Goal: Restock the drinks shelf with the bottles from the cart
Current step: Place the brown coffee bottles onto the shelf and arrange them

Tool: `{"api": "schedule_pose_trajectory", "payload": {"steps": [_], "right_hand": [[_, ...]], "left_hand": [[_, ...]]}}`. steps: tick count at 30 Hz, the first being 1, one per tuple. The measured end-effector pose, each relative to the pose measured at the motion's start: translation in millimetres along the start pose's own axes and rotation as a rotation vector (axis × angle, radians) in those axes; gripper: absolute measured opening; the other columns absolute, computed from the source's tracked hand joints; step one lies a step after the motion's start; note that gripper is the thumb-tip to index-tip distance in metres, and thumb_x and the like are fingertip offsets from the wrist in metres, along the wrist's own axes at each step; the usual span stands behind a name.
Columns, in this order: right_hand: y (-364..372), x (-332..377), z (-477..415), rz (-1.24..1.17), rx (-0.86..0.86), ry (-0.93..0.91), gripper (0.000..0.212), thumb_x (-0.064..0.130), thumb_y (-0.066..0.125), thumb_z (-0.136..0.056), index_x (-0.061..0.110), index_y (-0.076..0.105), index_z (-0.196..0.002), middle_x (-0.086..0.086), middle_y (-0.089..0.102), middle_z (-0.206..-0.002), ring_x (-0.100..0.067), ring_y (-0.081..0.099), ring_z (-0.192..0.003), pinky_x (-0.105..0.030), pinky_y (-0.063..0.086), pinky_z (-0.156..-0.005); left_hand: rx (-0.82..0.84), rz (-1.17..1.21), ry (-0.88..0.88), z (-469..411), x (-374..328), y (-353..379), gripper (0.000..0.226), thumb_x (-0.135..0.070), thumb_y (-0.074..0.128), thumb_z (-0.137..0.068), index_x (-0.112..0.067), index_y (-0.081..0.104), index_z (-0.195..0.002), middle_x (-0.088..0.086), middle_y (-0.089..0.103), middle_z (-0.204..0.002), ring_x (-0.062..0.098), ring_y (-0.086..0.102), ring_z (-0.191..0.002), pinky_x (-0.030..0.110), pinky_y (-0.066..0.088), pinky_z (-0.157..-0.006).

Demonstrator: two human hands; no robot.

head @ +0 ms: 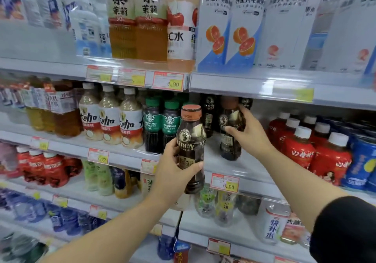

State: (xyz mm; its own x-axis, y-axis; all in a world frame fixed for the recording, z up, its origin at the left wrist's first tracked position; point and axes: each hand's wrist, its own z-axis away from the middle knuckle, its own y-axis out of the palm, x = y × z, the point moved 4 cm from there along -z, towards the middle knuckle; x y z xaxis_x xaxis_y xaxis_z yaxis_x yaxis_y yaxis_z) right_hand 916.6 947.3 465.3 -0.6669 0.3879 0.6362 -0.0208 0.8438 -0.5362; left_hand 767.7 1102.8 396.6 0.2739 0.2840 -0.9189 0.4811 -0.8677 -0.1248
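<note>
My left hand grips a dark coffee bottle with a copper cap, held upright in front of the middle shelf. My right hand grips a second dark coffee bottle that stands on or just above that shelf, in the gap between the green-capped Americano bottles and the red bottles with white caps. Two more dark bottles stand behind, at the back of the gap. The cart is out of view.
Shelves of drinks fill the view: tall tea bottles and white cartons on top, coconut drinks left of the Americanos, red cans and small bottles below. Price tags line the shelf edges. Bare shelf shows right of my right hand's bottle.
</note>
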Motion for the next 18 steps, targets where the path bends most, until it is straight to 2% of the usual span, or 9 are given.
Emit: {"api": "schedule_pose_trajectory", "payload": {"steps": [3, 6, 8, 10, 12, 14, 18], "right_hand": [[3.7, -23.3, -23.3, -0.061, -0.012, 0.098, 0.068, 0.021, 0.065, -0.086, 0.019, 0.03, -0.144, -0.003, 0.055, -0.131, -0.02, 0.051, -0.121, -0.034, 0.04, -0.103], [7.8, -40.3, -37.1, -0.176, -0.034, 0.19, 0.07, 0.026, 0.063, -0.088, 0.025, 0.024, -0.146, -0.001, 0.053, -0.132, -0.02, 0.05, -0.122, -0.038, 0.041, -0.104], [12.7, -44.7, -37.3, -0.193, -0.023, 0.188, 0.078, 0.024, 0.067, -0.085, 0.022, 0.02, -0.147, 0.0, 0.053, -0.132, -0.017, 0.051, -0.12, -0.036, 0.04, -0.105], [24.0, -58.2, -28.1, -0.157, -0.003, 0.201, 0.089, 0.019, 0.078, -0.073, 0.016, 0.023, -0.143, 0.002, 0.055, -0.125, -0.015, 0.054, -0.114, -0.034, 0.042, -0.102], [35.5, -76.4, -16.6, -0.006, 0.003, 0.285, 0.09, 0.024, 0.085, -0.064, 0.012, 0.032, -0.137, -0.003, 0.057, -0.125, -0.023, 0.055, -0.115, -0.035, 0.044, -0.097], [41.5, -86.4, -15.3, 0.085, -0.008, 0.375, 0.078, 0.028, 0.083, -0.067, 0.008, 0.041, -0.13, -0.011, 0.059, -0.126, -0.03, 0.054, -0.116, -0.033, 0.043, -0.089], [45.3, -93.6, -36.3, 0.093, -0.083, 0.436, 0.07, 0.017, 0.077, -0.076, 0.002, 0.036, -0.13, -0.017, 0.055, -0.129, -0.034, 0.052, -0.118, -0.035, 0.042, -0.088]], "left_hand": [[0.011, -0.001, -0.01, -9.7, 1.1, -2.2, 0.063, -0.016, 0.076, -0.076, -0.043, 0.038, -0.119, -0.026, 0.054, -0.109, -0.011, 0.053, -0.099, 0.013, 0.043, -0.08], [0.012, -0.007, -0.014, -18.3, 1.3, -4.4, 0.062, -0.017, 0.076, -0.076, -0.044, 0.039, -0.118, -0.027, 0.054, -0.107, -0.013, 0.054, -0.095, 0.009, 0.042, -0.074], [0.019, -0.02, -0.019, -22.4, 1.9, -5.4, 0.061, -0.017, 0.076, -0.076, -0.048, 0.038, -0.112, -0.026, 0.055, -0.105, -0.016, 0.055, -0.091, 0.009, 0.043, -0.071], [0.021, -0.035, -0.023, -25.9, 3.5, -6.4, 0.061, -0.018, 0.077, -0.075, -0.049, 0.038, -0.111, -0.024, 0.056, -0.106, -0.011, 0.056, -0.094, 0.012, 0.044, -0.075], [0.021, -0.047, -0.025, -29.8, 6.3, -6.9, 0.062, -0.02, 0.078, -0.074, -0.046, 0.039, -0.116, -0.022, 0.057, -0.11, -0.006, 0.056, -0.1, 0.017, 0.045, -0.081], [0.022, -0.044, -0.035, -34.1, 10.3, -7.8, 0.064, -0.021, 0.078, -0.073, -0.045, 0.041, -0.119, -0.02, 0.058, -0.112, -0.003, 0.056, -0.103, 0.021, 0.047, -0.084], [0.028, -0.052, -0.042, -41.9, 15.4, -9.7, 0.063, -0.023, 0.079, -0.073, -0.038, 0.045, -0.124, -0.018, 0.061, -0.113, 0.002, 0.059, -0.104, 0.03, 0.05, -0.09]]}}
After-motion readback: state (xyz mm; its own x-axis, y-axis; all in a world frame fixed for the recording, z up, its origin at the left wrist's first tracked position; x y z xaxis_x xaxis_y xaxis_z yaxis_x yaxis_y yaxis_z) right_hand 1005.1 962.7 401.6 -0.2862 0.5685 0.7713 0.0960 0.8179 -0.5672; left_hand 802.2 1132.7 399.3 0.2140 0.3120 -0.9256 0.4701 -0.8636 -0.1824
